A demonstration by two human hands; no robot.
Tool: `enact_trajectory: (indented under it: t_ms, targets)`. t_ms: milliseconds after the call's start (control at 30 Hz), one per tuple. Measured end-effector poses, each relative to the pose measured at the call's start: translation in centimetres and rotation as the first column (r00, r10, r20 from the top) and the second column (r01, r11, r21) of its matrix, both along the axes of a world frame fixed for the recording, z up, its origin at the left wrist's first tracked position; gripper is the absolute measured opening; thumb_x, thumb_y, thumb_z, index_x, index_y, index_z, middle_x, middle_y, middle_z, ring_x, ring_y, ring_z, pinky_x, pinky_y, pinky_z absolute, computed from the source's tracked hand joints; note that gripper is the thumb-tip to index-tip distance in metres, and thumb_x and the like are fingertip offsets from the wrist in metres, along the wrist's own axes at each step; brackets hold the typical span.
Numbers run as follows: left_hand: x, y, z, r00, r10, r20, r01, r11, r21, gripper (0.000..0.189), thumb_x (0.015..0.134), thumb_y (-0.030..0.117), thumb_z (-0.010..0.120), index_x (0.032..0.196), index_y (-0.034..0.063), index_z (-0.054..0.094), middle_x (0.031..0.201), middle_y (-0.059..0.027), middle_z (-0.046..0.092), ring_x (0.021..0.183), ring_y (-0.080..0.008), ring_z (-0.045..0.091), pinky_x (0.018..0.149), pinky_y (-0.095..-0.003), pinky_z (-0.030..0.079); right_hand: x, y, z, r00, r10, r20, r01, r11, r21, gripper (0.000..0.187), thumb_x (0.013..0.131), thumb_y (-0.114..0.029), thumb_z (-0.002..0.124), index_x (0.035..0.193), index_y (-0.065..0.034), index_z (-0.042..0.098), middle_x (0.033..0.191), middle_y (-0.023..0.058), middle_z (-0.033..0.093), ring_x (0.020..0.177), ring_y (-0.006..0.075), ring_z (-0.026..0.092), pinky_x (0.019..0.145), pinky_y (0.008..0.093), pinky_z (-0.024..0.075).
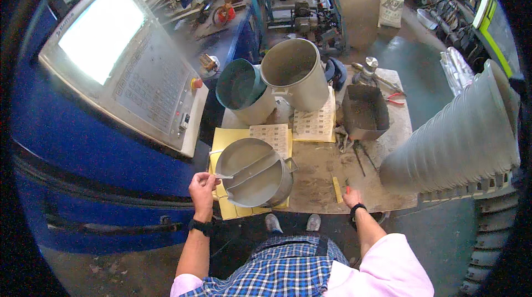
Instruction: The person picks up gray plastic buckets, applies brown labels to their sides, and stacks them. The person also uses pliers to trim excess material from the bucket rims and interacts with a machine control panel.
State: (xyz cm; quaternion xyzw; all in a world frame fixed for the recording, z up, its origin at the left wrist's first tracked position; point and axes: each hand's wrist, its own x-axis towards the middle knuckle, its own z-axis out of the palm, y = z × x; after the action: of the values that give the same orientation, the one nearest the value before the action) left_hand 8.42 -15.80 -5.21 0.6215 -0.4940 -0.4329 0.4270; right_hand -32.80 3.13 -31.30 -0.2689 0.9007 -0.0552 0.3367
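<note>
My left hand point(203, 191) pinches a small pale strip point(224, 176) over the left rim of a round grey container point(259, 201) with an inner divider. Yellow sheets point(232, 210) and a printed sheet point(266, 131) lie under and behind that container. At the front edge of the worktable point(309, 176), my right hand point(352, 198) is closed around a small tool with a red part point(348, 189); its exact kind is hard to tell. Just left of this hand lies a yellow strip point(337, 189), perhaps a cutter or ruler.
Two tall round containers point(295, 72) point(245, 93) stand behind. A dark rectangular bin point(365, 114) and red-handled pliers point(395, 98) are at the right back. A leaning stack of grey buckets point(453, 143) bounds the right; a machine control panel point(145, 76) stands left.
</note>
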Motion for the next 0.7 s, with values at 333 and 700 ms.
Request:
enact_trajectory:
  t_ms: [333, 700]
  targets:
    - [-9.9, -7.9, 5.8, 0.997, -0.068, -0.048, 0.053, 0.966, -0.254, 0.012, 0.085, 0.004, 0.064, 0.092, 0.0022, 0.054, 0.082, -0.0069, 0.066, 0.07, -0.0131, 0.065, 0.059, -0.0232, 0.048, -2.2, 0.2, 2.9, 0.981, 0.171, -0.091, -0.194, 0.877, -0.439, 0.024, 0.077, -0.018, 0.06, 0.096, -0.0062, 0.068, 0.093, 0.0199, 0.064, 0.09, 0.0366, 0.06, 0.082, 0.0429, 0.0484]
    - [-30.7, -11.9, 7.0, 0.766, -0.569, 0.3, 0.639, 0.625, -0.448, 0.025, 0.078, 0.013, 0.067, 0.099, -0.0004, 0.062, 0.088, -0.0056, 0.067, 0.076, -0.0112, 0.062, 0.07, -0.0252, 0.05, 5.2, 6.6, 3.4, 0.999, -0.004, 0.051, 0.025, 0.905, -0.424, 0.023, 0.078, -0.016, 0.055, 0.091, -0.0067, 0.071, 0.084, 0.0164, 0.067, 0.084, 0.032, 0.064, 0.078, 0.04, 0.0504]
